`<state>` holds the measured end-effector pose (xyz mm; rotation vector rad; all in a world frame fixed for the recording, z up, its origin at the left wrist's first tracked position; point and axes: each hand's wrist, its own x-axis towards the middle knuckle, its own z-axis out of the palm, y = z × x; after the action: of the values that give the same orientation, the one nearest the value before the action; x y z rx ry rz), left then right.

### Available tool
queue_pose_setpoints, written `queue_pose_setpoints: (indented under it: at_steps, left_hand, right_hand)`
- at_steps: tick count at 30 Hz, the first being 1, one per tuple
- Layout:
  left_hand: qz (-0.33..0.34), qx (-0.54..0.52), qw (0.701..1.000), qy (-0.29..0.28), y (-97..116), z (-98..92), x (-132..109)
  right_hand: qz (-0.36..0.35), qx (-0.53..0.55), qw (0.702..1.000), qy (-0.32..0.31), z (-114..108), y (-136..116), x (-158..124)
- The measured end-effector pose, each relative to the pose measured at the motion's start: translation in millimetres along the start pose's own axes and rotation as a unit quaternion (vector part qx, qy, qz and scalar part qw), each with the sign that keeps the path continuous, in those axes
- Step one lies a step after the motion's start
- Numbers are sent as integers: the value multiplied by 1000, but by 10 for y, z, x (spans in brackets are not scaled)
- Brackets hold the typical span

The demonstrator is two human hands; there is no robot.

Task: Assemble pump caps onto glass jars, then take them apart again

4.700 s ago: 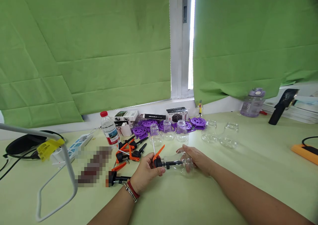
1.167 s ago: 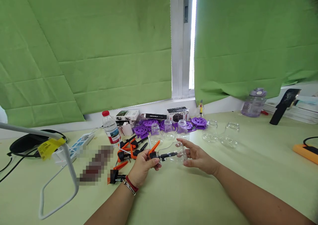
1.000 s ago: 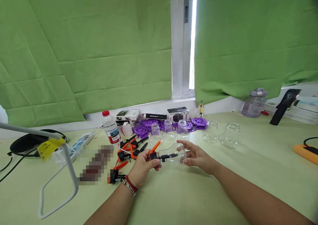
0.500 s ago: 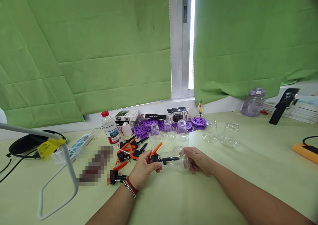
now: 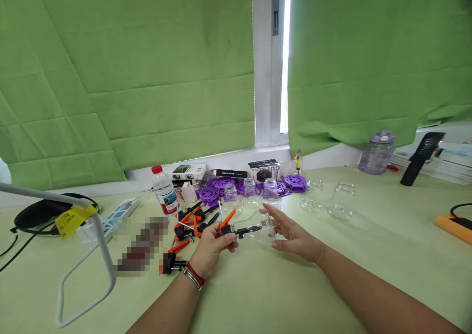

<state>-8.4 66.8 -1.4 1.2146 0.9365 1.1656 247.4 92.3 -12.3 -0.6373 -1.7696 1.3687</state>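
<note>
A clear bottle (image 5: 254, 231) lies on its side in the air, its neck pointing left and its base right. Fitted at the neck is a black pump-like top with an orange lever (image 5: 227, 218); black parts and a tube reach inside. My left hand (image 5: 214, 245) is closed around this top, thumb in front. Near the base, my right hand (image 5: 293, 233) is open, thumb and fingers spread around the bottle's end; whether it touches the glass is hard to tell. Several similar orange-and-black tops (image 5: 184, 231) lie left of my left hand.
Several clear bottles (image 5: 313, 196) stand upright behind my hands, before purple wheel-like parts (image 5: 295, 182) and boxes (image 5: 263, 170). Left are a red-capped water bottle (image 5: 165, 194), a power strip (image 5: 120, 213) and a white metal frame (image 5: 105, 255). A lilac jug (image 5: 376, 153) stands right.
My right hand has loosened from the bottle's base and its fingers have spread. The bottle, in my left hand, has shifted slightly left.
</note>
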Motion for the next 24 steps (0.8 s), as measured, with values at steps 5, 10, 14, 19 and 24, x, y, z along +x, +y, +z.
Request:
queue_pose_setpoints:
  at_steps: [5,10,14,19,24]
  left_hand:
    - [4,-8,1000,-13,-1,-4,-4]
    - [9,-3,1000,-18,11,5,-10]
    - [14,15,1000,-21,28,20,-16]
    - [12,38,999,-32,33,25,-22]
    - [14,34,998,-49,39,37,-31]
  right_hand:
    - [3,-1,1000,-3,-21,7,16]
    - [27,21,999,1,-38,5,18]
    - [68,45,997,6,-34,-1,22]
    - [122,54,991,14,-25,40,41]
    - [157,44,987,7,-25,38,46]
